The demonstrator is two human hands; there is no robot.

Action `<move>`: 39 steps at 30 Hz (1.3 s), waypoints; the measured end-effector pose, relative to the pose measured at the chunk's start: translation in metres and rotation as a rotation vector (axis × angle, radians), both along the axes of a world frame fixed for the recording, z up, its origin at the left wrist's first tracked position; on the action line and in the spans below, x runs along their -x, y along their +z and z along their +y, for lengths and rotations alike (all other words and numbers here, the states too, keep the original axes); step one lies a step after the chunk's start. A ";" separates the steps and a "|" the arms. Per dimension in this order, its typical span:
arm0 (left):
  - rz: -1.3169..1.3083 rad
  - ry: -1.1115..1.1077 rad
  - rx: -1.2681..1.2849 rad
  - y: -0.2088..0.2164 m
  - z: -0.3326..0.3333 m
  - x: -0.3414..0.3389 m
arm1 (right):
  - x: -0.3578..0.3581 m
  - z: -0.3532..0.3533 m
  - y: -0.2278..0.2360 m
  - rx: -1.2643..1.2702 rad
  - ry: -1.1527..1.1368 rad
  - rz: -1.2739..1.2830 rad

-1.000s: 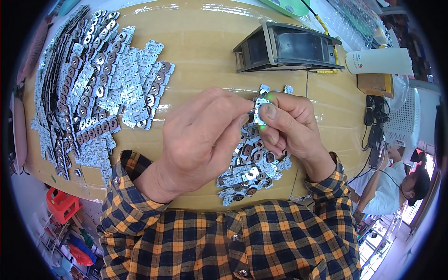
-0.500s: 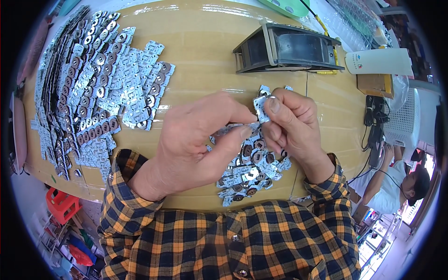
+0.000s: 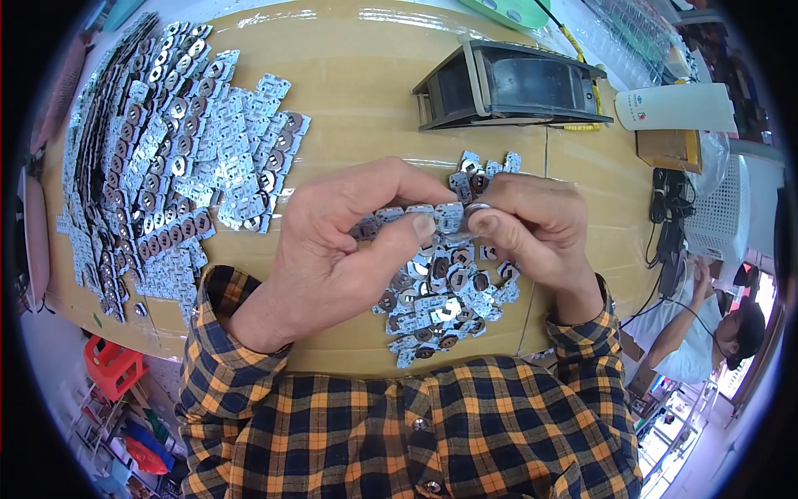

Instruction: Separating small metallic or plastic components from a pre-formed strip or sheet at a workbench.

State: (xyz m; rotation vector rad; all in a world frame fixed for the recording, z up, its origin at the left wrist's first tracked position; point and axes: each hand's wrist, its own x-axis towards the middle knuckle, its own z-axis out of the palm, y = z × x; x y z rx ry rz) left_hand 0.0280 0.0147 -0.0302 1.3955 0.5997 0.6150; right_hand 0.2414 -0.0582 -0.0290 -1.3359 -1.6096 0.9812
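Note:
My left hand (image 3: 332, 249) is closed around a strip of small pale circuit boards (image 3: 449, 218), pinching it between thumb and fingers. At the strip's right end my right hand (image 3: 540, 229) grips the last board between thumb and bent forefinger; a round metal part shows at that thumb tip. Both hands are raised over a loose pile of small separate boards (image 3: 453, 279), many bearing round dark or silvery parts. Some of the pile is hidden behind the hands. To the left lies a large stack of similar unbroken board strips (image 3: 179, 141).
A black boxy fan-like unit (image 3: 532, 83) stands at the back right. Beyond it are a white cup-like container (image 3: 675, 110) on a small cardboard box (image 3: 665, 150), black cables (image 3: 665, 208) and a white perforated case (image 3: 719, 212). Another person (image 3: 706, 324) is at the far right.
My right hand, which held a small board apart from the strip, has turned and now grips the strip's end. The strip shows more clearly between my hands.

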 end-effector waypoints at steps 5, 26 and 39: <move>-0.045 -0.096 -0.091 -0.009 0.003 -0.001 | 0.003 0.001 -0.006 -0.076 0.106 -0.022; -0.102 0.057 0.050 -0.010 -0.007 -0.007 | 0.020 -0.003 -0.008 0.535 -0.191 0.856; 0.105 0.211 -0.476 -0.009 -0.009 -0.011 | 0.017 -0.003 -0.002 0.488 -0.176 0.608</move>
